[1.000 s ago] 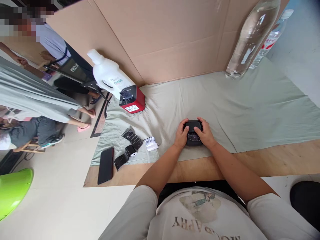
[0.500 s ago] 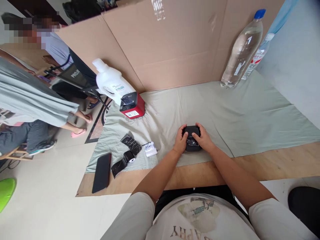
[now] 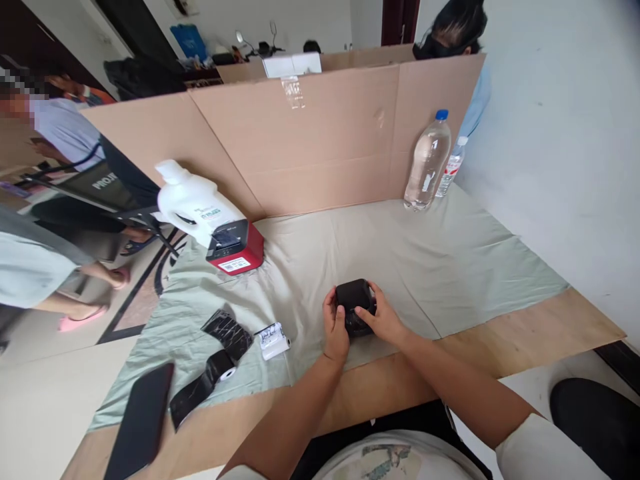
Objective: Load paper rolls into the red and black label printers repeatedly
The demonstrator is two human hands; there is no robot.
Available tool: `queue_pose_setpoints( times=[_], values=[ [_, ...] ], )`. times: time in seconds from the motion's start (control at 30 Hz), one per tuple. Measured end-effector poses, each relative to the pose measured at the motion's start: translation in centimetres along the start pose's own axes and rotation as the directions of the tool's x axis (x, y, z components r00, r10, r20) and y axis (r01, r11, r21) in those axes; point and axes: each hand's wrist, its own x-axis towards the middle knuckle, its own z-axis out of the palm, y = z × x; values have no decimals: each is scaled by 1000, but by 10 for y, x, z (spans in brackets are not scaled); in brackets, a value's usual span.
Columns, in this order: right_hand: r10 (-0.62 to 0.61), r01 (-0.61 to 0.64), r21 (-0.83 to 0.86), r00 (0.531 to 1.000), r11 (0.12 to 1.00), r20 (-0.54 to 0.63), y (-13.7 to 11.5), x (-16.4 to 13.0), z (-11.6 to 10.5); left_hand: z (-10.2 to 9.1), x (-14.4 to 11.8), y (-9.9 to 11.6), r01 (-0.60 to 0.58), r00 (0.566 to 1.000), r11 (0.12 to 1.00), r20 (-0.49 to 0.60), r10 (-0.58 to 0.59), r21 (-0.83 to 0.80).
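A small black box-shaped device that looks like a mini printer (image 3: 353, 295) is held at the near side of the cloth-covered table. My left hand (image 3: 337, 335) wraps its left side, with the thumb on the near face. My right hand (image 3: 384, 321) grips the right side, its thumb pressed on the front near the middle. The fingers partly hide the device's lower part, which looks dark and shiny. To the left of my hands lie a small white paper roll (image 3: 274, 343) and a partly unrolled black roll (image 3: 220, 367).
A dark phone (image 3: 143, 420) lies at the front left edge. Farther back are a red and black box-shaped machine (image 3: 245, 250), a white jug (image 3: 197, 200) and two water bottles, the larger one (image 3: 428, 167) by the cardboard partition (image 3: 320, 140). People are beyond the table.
The camera has tilted up, so more of the room behind the cardboard shows and the scene has shifted in view. Both hands stay on the black device, with fingers slightly moved.
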Motion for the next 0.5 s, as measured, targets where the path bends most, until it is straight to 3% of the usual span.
queue_pose_setpoints(
  times=[0.13, 0.2, 0.23, 0.3, 0.37, 0.4, 0.5],
  values=[
    [210, -236, 300, 971, 924, 117, -5, 30, -23, -2, -6, -10, -3, 999, 991, 45, -3, 131],
    [278, -279, 431, 958, 858, 67, -10, 59, -46, -2, -13, -13, -101, 981, 932, 189, 35, 349],
    [298, -262, 472, 955, 842, -1, -12, 77, -60, -1, -17, -12, -187, 950, 867, 309, 40, 462],
    [329, -213, 478, 928, 852, -174, -17, 115, -91, 1, -23, -8, -391, 834, 694, 552, -10, 604],
    [345, -193, 455, 896, 869, -279, -20, 152, -124, 4, -27, -2, -527, 732, 555, 676, -90, 644],
    [350, -187, 435, 876, 881, -332, -20, 169, -140, 6, -28, 2, -555, 711, 511, 693, -116, 656],
    [351, -193, 354, 814, 915, -463, -14, 203, -177, 9, -27, 10, -563, 708, 468, 690, -154, 681]
  ],
)
